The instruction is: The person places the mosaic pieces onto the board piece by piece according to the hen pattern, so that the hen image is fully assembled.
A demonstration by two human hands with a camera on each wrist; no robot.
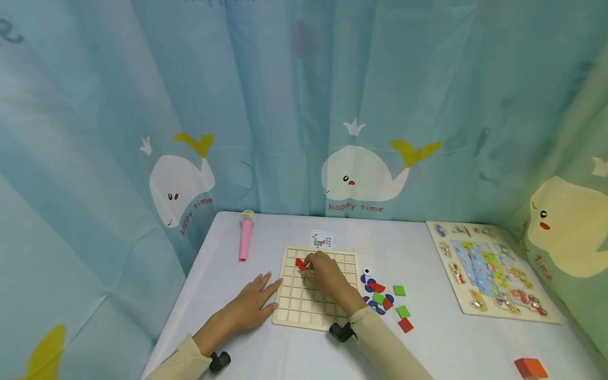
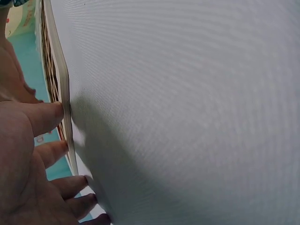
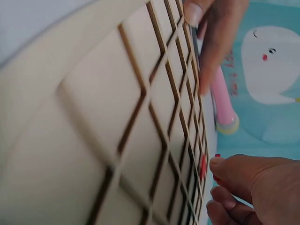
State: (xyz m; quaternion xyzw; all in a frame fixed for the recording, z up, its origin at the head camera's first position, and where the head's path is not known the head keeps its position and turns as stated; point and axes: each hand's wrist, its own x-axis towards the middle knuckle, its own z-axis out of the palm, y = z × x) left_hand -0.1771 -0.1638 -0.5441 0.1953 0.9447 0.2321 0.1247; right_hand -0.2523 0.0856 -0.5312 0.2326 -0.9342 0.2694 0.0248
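The right hand (image 1: 325, 272) is closed at its fingertips, thumb against fingers, pinching a small red piece (image 3: 217, 155) that shows at either side of the thumb tip, above the far part of a wooden grid board (image 1: 295, 312). Just beside those fingertips, a red tile (image 1: 299, 262) lies on the board. The left hand (image 1: 252, 303) is spread and holds nothing; its thumb and index finger touch the board's left edge, while the other fingertips reach down to the white table (image 1: 380, 353). To the right of the board lies a loose cluster of blue half-circles (image 1: 380, 310), red half-circles (image 1: 378, 287), green squares (image 1: 399, 291), a red square (image 1: 406, 325) and a round white piece with a black dot (image 1: 367, 271). Just beyond the board's far edge is a small printed card (image 1: 322, 239); to its left lies a pink toy microphone (image 1: 245, 240). Well to the right are a picture puzzle (image 1: 491, 274) and, nearer, an orange block (image 1: 531, 368). A blue curtain (image 1: 285, 132) printed with whales hangs behind.
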